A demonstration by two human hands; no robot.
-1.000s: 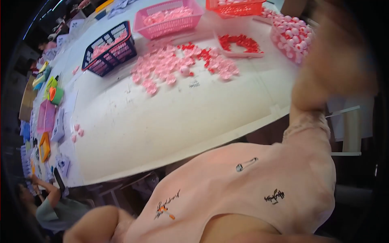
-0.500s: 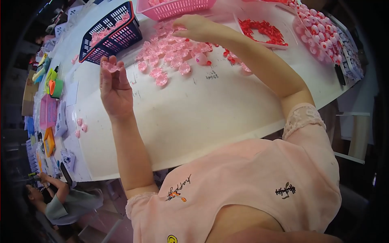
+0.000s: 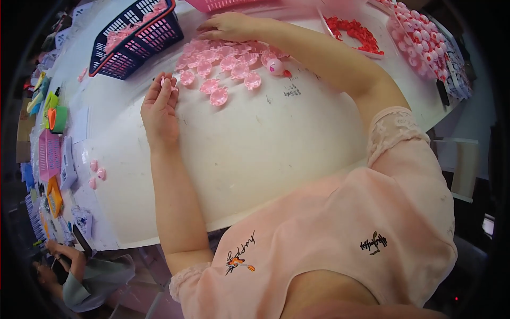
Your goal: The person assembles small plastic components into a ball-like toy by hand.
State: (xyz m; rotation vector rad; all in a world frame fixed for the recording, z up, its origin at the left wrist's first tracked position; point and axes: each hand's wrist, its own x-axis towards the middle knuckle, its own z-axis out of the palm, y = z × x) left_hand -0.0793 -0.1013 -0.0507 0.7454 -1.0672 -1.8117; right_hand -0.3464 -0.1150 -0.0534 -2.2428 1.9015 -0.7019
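Pink cups [image 3: 228, 63], loose heap. Where, from the hands?

Just right of the left hand [image 3: 161, 114], under and nearer than the right hand [image 3: 234, 26]. Hands well apart.

Left hand's state?

Fingertips and thumb pinched together on a small pink piece [image 3: 173, 89], mostly hidden. Half a second ago it sat more exposed on opened fingers; the hand has also drawn in toward the heap.

Right hand?

Palm down, low over the heap's far edge, farther left than before. Fingertips obscured; can't tell whether it grips anything.

Meaning for the work?

My reading: left is occupied, right is busy among the cups, both now nearer each other.

Beyond?

Blue basket [image 3: 164, 37] past the left hand, pink pieces inside. Red pieces [image 3: 368, 38] well right of the right hand, in a shallow tray.
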